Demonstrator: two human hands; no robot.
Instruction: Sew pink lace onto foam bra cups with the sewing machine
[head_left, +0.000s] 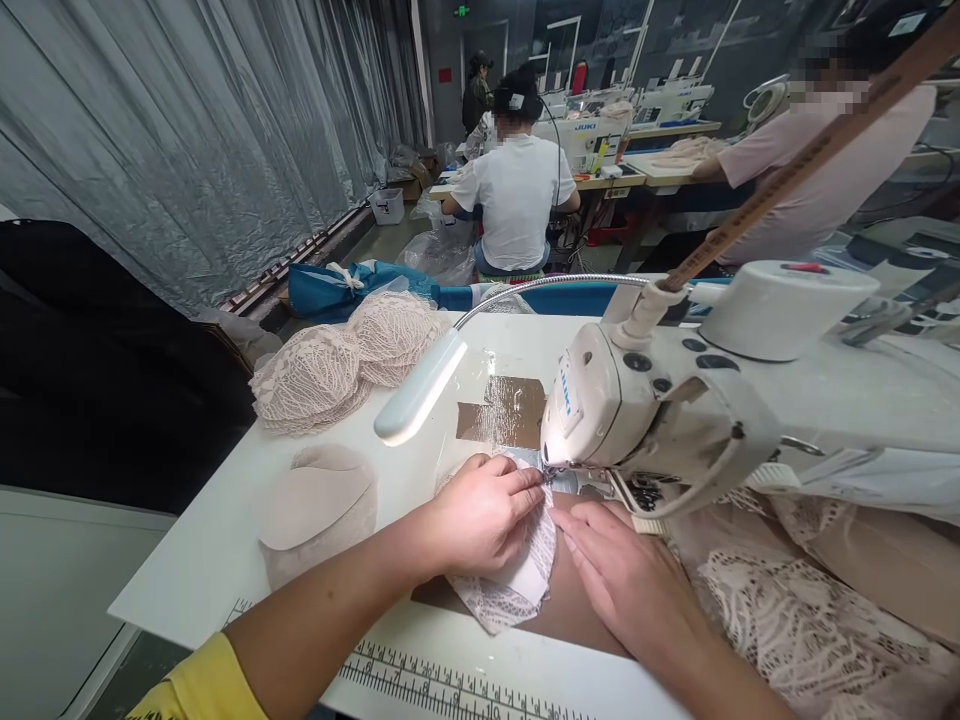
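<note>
My left hand (480, 512) lies with its fingers curled down on a piece of white lace fabric (517, 585), pressing it onto the table right in front of the needle of a white sewing machine (675, 410). My right hand (622, 578) rests flat beside it, fingers stretched toward the needle, on the same fabric. The fabric's front edge sits under the machine's presser foot (551, 474).
A stack of pale foam cups (319, 505) stands left of my hands, and a pile of lace cups (352, 360) lies further back. A gooseneck lamp (420, 395) hangs over the white table (202, 560). More lace (810, 620) lies at right. Other people sit at machines behind.
</note>
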